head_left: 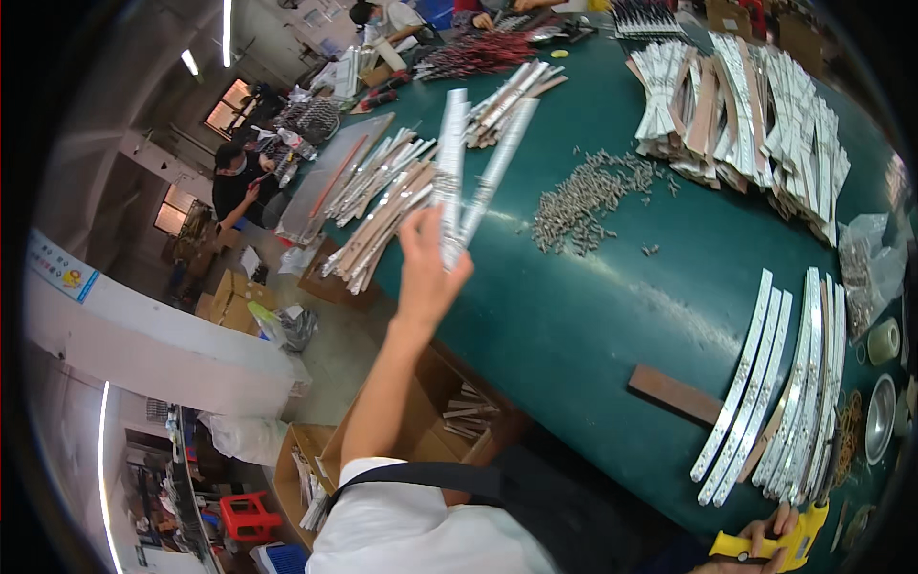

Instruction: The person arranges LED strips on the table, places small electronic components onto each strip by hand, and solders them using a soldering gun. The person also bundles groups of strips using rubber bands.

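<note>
My left hand point(432, 263) is raised over the table's left edge, its fingers closed on two flat white-and-silver strips point(451, 153) that fan apart toward the far side. Behind them, several bundles of similar strips point(387, 225) lie at the table's left edge. My right hand point(773, 531), at the lower right, is wrapped round a yellow pistol-shaped tool point(811, 538) with black parts; its tip is hard to make out. Just beyond that tool, several slightly curved metal strips point(751, 383) lie side by side with small fittings along them. A flat brown bar point(674, 393) rests beside these strips.
A heap of small metal screws point(583, 203) lies mid-table on the green top point(535, 316). Large strip stacks point(741, 115) stand far right. A metal bowl point(880, 419), tape roll point(884, 342) and plastic bag point(868, 268) line the right edge. Cardboard boxes point(308, 445) stand below left. Other people work beyond.
</note>
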`<move>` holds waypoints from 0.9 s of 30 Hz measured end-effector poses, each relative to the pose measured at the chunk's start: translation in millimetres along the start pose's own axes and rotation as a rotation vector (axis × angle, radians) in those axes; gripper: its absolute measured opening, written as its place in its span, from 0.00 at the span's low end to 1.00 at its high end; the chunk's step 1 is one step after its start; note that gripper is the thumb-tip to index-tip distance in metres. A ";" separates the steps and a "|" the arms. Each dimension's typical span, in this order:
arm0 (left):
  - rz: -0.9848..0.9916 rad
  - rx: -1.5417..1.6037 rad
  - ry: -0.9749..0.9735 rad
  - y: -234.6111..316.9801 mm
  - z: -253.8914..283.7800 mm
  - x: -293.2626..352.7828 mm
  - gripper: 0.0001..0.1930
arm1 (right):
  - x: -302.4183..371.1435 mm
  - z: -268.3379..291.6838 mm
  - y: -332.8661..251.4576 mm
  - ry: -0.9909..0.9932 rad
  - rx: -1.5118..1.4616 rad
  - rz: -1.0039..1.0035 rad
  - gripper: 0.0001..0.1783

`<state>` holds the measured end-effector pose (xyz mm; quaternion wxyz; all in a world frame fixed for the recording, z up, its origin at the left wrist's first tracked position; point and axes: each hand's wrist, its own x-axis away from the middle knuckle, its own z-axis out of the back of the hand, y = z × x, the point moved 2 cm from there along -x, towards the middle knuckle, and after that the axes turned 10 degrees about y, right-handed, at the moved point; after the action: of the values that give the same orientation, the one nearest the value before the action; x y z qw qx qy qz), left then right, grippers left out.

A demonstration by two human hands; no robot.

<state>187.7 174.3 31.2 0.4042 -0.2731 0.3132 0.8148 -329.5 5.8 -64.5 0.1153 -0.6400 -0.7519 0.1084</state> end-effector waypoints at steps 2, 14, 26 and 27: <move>-0.033 -0.138 0.047 -72.4 18.5 -14.5 0.34 | -2.1 3.1 1.1 0.004 0.006 -0.012 0.24; 0.040 -0.262 -0.375 -205.8 41.7 -27.3 0.34 | -7.9 -2.2 4.9 -0.040 0.082 0.017 0.26; -0.193 -0.038 -0.023 -114.0 12.6 -12.7 0.28 | -5.6 7.1 -1.6 0.034 0.068 0.004 0.27; -0.183 0.025 -0.076 -103.7 3.7 -5.0 0.28 | -6.0 3.8 0.2 -0.023 -0.015 -0.046 0.28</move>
<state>275.6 224.0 7.1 0.4920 -0.2643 0.2814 0.7803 -329.5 -0.1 -68.5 0.1041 -0.6222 -0.7684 0.1074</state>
